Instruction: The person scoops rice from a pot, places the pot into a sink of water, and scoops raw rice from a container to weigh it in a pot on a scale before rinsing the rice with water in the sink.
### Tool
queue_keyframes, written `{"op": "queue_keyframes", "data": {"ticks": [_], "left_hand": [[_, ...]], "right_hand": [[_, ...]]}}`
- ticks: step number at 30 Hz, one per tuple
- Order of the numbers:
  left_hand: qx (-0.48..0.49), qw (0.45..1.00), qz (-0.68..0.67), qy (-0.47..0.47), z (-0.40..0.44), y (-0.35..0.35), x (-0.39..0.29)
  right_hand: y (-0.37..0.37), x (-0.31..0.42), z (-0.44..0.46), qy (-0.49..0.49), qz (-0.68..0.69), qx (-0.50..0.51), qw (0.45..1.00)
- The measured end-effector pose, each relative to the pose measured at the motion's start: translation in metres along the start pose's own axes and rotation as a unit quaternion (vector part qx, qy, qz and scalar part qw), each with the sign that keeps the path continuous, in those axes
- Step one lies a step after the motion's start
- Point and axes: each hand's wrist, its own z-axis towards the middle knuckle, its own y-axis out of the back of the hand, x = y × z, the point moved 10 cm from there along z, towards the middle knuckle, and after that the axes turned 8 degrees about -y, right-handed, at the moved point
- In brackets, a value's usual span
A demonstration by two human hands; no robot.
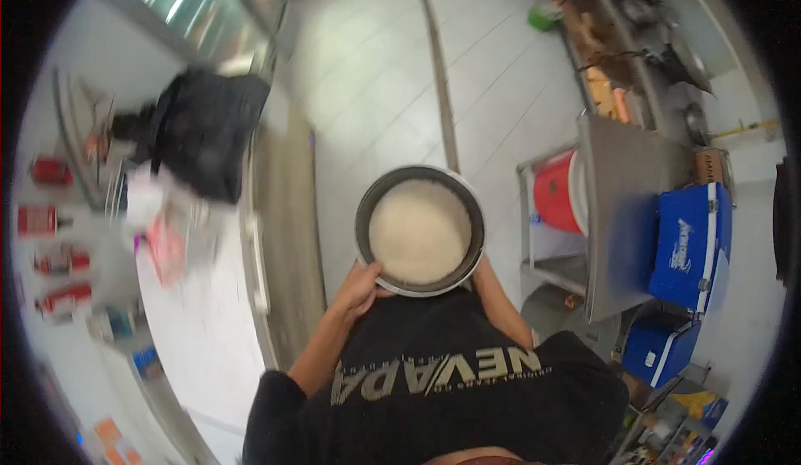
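Observation:
A round pot (365,206) with a grey inside and a pale rim is held level in front of my black shirt. Inside it lies a whitish mass (421,229), perhaps rice; its grain is too blurred to tell. My left hand (360,288) grips the near left side, with the thumb over the rim and the fingers partly hidden beneath. On the near right side, my right hand (482,275) holds the pot from outside, its fingers mostly hidden behind the wall.
At left runs a white counter (200,331) with a black bag (213,131) and plastic bags (167,244). A metal table (622,214) stands at right, with blue coolers (688,248) beyond and a red container (557,191) beside it. Tiled floor (375,73) stretches ahead.

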Motion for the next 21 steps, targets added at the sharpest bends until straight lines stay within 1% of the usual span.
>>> {"op": "queue_keyframes", "data": {"ticks": [2, 3, 4, 5, 6, 7, 8, 10, 12, 13, 14, 16, 17, 19, 20, 21], "left_hand": [[0.070, 0.995, -0.061, 0.044, 0.054, -0.009, -0.055], [0.098, 0.987, -0.094, 0.080, 0.083, -0.015, -0.077], [0.107, 0.989, -0.072, 0.068, 0.104, -0.026, -0.103], [0.116, 0.991, -0.047, 0.049, 0.127, -0.034, -0.133], [0.126, 0.991, -0.022, 0.026, 0.157, -0.042, -0.166], [0.119, 0.993, 0.015, 0.019, 0.193, -0.038, -0.180], [0.123, 0.992, 0.020, 0.004, 0.222, -0.043, -0.202], [0.140, 0.990, -0.013, 0.017, 0.269, -0.060, -0.256], [0.107, 0.993, -0.042, 0.019, 0.327, -0.068, -0.288], [0.089, 0.994, -0.061, 0.019, 0.359, -0.072, -0.306], [0.083, 0.993, -0.077, 0.017, 0.390, -0.077, -0.324], [0.069, 0.991, -0.112, 0.015, 0.447, -0.088, -0.368], [0.060, 0.992, -0.108, 0.037, 0.468, -0.096, -0.402], [0.085, 0.983, -0.152, 0.062, 0.526, -0.098, -0.432], [0.097, 0.977, -0.177, 0.070, 0.552, -0.106, -0.457], [0.088, 0.980, -0.173, 0.052, 0.578, -0.110, -0.486]], "right_hand": [[-0.019, 0.036, 0.036, 0.009, 0.028, -0.022, 0.999], [-0.011, 0.051, 0.075, -0.013, 0.050, 0.018, 0.999], [-0.003, 0.066, 0.112, -0.037, 0.069, 0.057, 0.995], [-0.024, 0.085, 0.139, -0.059, 0.090, 0.106, 0.988], [-0.034, 0.103, 0.162, -0.054, 0.093, 0.104, 0.989], [-0.073, 0.131, 0.164, -0.048, 0.092, 0.104, 0.989], [-0.111, 0.159, 0.169, -0.040, 0.088, 0.107, 0.990], [-0.152, 0.192, 0.205, -0.075, 0.078, 0.062, 0.992], [-0.122, 0.215, 0.281, -0.091, -0.041, -0.030, 0.995], [-0.113, 0.237, 0.321, -0.100, -0.103, -0.077, 0.987], [-0.141, 0.264, 0.352, -0.103, -0.034, -0.007, 0.994], [-0.197, 0.323, 0.402, -0.112, 0.102, 0.133, 0.980], [-0.199, 0.344, 0.442, -0.107, 0.050, 0.060, 0.991], [-0.200, 0.371, 0.525, -0.131, 0.049, 0.070, 0.988], [-0.216, 0.393, 0.559, -0.144, 0.044, 0.077, 0.986], [-0.232, 0.414, 0.589, -0.153, 0.027, 0.089, 0.984]]}}
